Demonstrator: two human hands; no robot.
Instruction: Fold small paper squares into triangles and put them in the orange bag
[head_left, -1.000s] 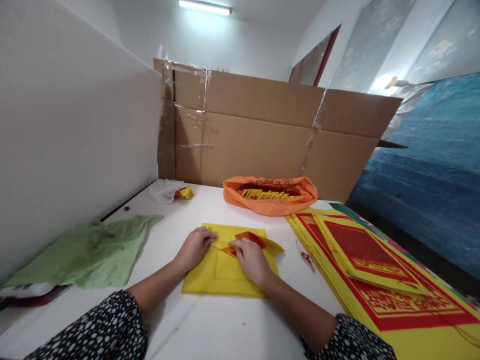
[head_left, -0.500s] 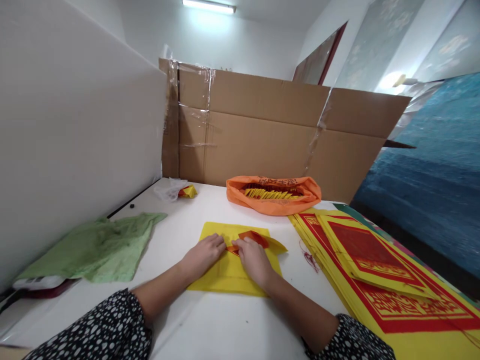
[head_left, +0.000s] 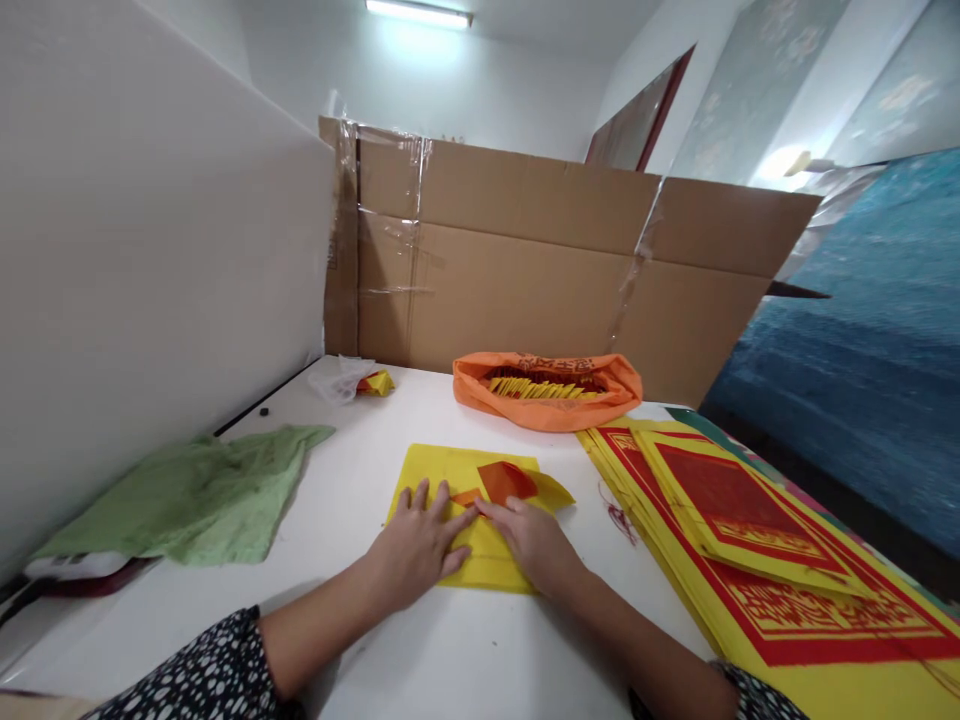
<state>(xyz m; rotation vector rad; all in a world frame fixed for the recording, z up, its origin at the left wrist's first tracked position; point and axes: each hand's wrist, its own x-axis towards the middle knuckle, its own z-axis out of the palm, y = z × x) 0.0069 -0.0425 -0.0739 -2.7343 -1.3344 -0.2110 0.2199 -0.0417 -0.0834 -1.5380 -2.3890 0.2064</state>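
A yellow paper sheet lies flat on the white table, with a smaller folded red-and-yellow paper on top of it. My left hand rests palm down on the left part of the sheet, fingers spread, its index fingertip at the folded paper's near edge. My right hand has its fingers drawn together at the lower edge of the folded paper, pinching it. A yellow point of the folded paper sticks out to the right. The fingertips of both hands almost meet.
Behind stands an orange bag full of folded yellow pieces. Stacked red-and-yellow printed papers lie on the right, red thread beside them. At left are a green cloth and a clear plastic bag. A cardboard wall closes the back.
My left hand has moved back toward me and spread its fingers flat. My right hand has slid slightly nearer, uncovering more of the folded red paper.
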